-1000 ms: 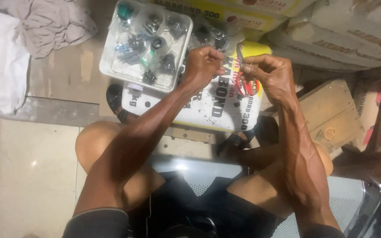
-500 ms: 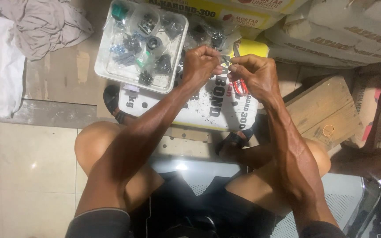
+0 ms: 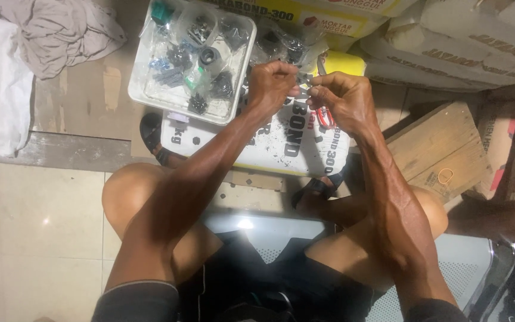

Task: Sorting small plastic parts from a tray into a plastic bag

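Both hands meet over a white cement-type sack: the left hand [image 3: 274,84] is curled with its fingertips pinched together on a small metal part [image 3: 305,80], and the right hand [image 3: 342,100] pinches the same part from the other side, fingers bent tight. That part is almost wholly covered by the fingertips, so only a grey glint shows between the two hands and its shape cannot be made out. Something with red handles [image 3: 327,117], perhaps pliers, hangs below the right hand's palm; most of it is hidden behind the hand, and whether the hand grips it is unclear. Under both hands lies the white sack [image 3: 281,146] with dark print. Just beyond the left hand sits a clear plastic tray [image 3: 141,95] filled with small bagged hardware, dark round pieces and a green one, too small to identify singly. Past the right hand, more sacks [image 3: 448,48] are stacked, cut off by the top edge. Outside the right hand's forearm lies a wooden board [image 3: 436,149] with a rubber band on it. Far beyond the left hand's side, crumpled cloth [image 3: 49,36] rests on the floor. A sandal [image 3: 153,137] peeks from beneath the sack.
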